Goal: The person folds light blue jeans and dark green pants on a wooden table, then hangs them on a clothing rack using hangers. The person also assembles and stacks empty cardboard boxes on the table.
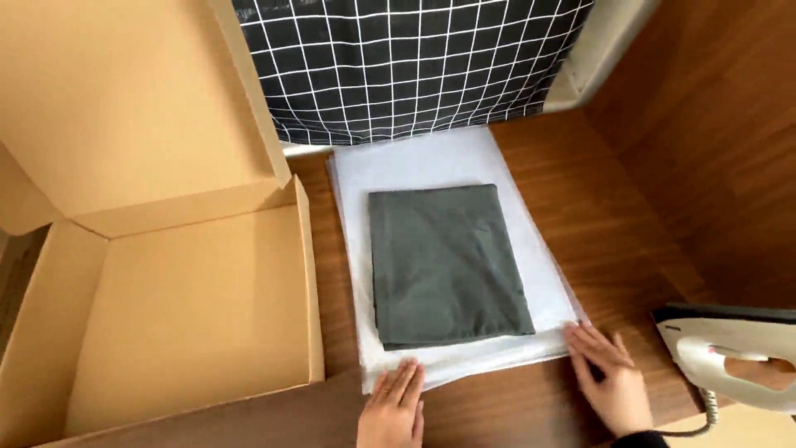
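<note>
Nearest the camera, the left hand lies flat and open, palm down, its fingertips resting on the near edge of the white tissue paper. The right hand is likewise open and flat, fingers spread slightly and angled toward the paper's near right corner, which they touch; neither hand grips anything. Both wrists run out of the bottom edge, and a dark sleeve cuff shows at the right one.

The tissue paper is a thin stack of pale sheets lying on the wooden surface, its edges a little uneven at the near side. Centred on it sits a folded dark grey cloth, a neat rectangle with faint creases (its folded layers cannot be counted from above).

To the left, just beside the paper, stands an open cardboard box with its lid flap raised; its left side is cut off by the frame. At the right edge a white iron lies partly out of view, its cord trailing near the right hand. Farthest back hangs a black fabric with a white grid, its lower hem meeting the far end of the paper.
</note>
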